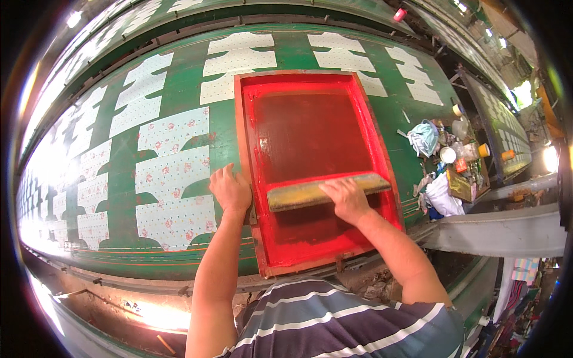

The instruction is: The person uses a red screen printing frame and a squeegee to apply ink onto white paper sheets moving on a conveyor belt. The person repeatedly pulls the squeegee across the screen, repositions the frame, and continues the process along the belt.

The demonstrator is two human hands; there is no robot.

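A: Any packages, labels, signs or screens in view?
B: Only at the right of the frame: small orange-capped pots (484, 150) and a white round tub (447, 155) standing in a cluttered wooden tray (456, 188). Labels too small to make out.

1. The red screen frame (310, 170) lay flat on the green table, its mesh wet with red ink.
2. The wooden squeegee (325, 191) stood across the frame's lower half, slightly tilted.

We saw white cut fabric pieces (173, 173) laid along the green table (224, 128), and cups and rags (453, 155) cluttered its right edge.
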